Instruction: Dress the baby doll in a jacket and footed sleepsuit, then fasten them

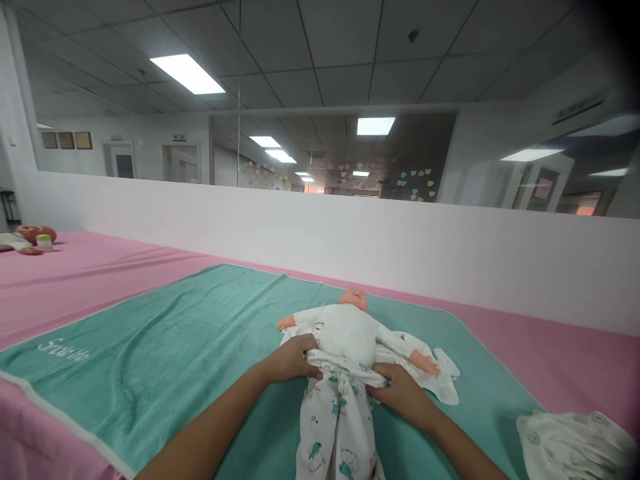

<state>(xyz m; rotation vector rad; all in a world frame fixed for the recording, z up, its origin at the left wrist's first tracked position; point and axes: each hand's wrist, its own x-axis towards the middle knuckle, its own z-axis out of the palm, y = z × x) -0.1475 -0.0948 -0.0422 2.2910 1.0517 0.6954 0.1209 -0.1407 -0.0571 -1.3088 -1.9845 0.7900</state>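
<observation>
A baby doll (347, 330) lies on its back on a green towel (200, 347), its head toward the wall and its arms spread. White cloth covers its torso and arms. Patterned baby pants (336, 427) cover its legs, with the waistband bunched at the lower belly. My left hand (295, 359) is closed on the waistband's left side, fingers tucked at the edge. On the right side my right hand (397, 393) pinches the waistband too. A white garment (445, 383) lies spread under the doll's arms.
A crumpled white garment (575, 443) lies at the lower right. Pink cloth (165, 257) surrounds the towel. At far left, a small jar with a green lid (44, 242) stands near another doll-like head (35, 232). A low white wall (300, 230) with glass above runs behind.
</observation>
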